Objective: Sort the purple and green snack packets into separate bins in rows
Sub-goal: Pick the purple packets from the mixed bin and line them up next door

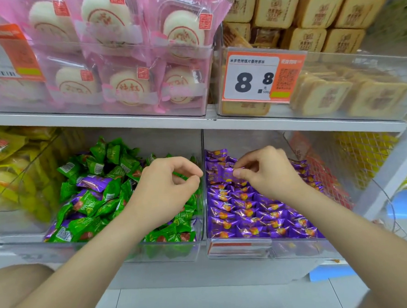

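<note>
Our right hand [268, 173] pinches a shiny purple foil snack packet [222, 174] above the purple rows [249, 213] in the right clear plastic bin [298, 248], while our left hand [168, 187] pinches a green foil packet [181, 176] over the mixed left clear bin [168, 253], below an orange price tag [262, 78] reading "8.8".

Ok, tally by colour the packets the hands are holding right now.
Green packet: 1, pinched in the left hand
Purple packet: 1, pinched in the right hand
Total: 2
</note>
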